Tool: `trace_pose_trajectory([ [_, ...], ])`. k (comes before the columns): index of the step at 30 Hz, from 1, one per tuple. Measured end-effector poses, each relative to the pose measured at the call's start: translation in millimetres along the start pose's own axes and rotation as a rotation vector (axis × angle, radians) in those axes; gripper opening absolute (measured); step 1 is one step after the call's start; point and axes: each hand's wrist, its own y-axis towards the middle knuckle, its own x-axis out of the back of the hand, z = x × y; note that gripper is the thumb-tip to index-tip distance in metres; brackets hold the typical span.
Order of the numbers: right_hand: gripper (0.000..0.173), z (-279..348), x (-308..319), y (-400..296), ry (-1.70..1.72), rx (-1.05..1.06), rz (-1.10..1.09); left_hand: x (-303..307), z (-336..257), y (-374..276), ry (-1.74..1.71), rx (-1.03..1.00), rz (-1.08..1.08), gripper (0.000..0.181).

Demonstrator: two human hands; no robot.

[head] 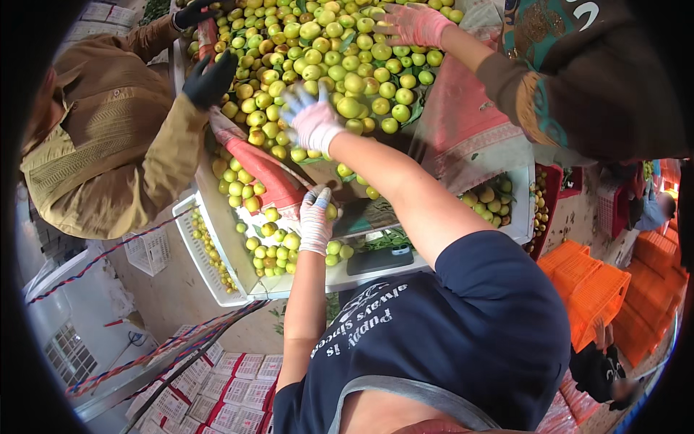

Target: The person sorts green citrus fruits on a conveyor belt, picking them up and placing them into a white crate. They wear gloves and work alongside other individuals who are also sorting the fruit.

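Observation:
A heap of yellow-green fruit (347, 81), which looks like large jujubes, covers the sorting table before me. My left hand (315, 225), in a white striped glove, is closed around a green fruit (331, 212) near the table's front edge. It is beside the end of a red-and-white cloth (265, 171). Farther out, my right hand (313, 119), in a pink-and-white glove with bluish fingers, spreads its fingers over the heap and is motion-blurred. No fruit shows clearly in its grasp. Below my left hand lies a group of loose fruit (276, 252) in a white-walled section.
A black phone (379, 260) lies on the front ledge. Black-gloved hands (210, 81) of a co-worker are at left; another's pink-gloved hand (417, 24) is at upper right. A white basket (209, 252) hangs lower left. Orange crates (585, 282) stand right; twisted cables (162, 358) cross lower left.

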Motion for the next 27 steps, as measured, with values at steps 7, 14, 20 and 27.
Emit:
trace_pose_trajectory([
  [7, 0.061, 1.4, -53.8, -161.2, 0.144, 0.494, 0.079, 11.5, 20.5, 22.9, -0.291, 0.107, -0.171, 0.078],
  [14, 0.025, -79.6, -40.9, -87.7, 0.077, -0.523, -0.393, 27.8, 32.6, 35.0, 0.792, -0.174, 0.117, 0.068],
  [20, 0.032, -97.8, -36.5, -66.3, 0.056, -0.472, -0.038, 7.6, 2.7, 17.6, 0.691, -0.005, 0.064, 0.059],
  [27, 0.033, -86.7, -26.1, -84.4, 0.005, -0.340, 0.245, 10.7, -4.5, 5.3, 0.539, 0.013, 0.102, 0.034],
])
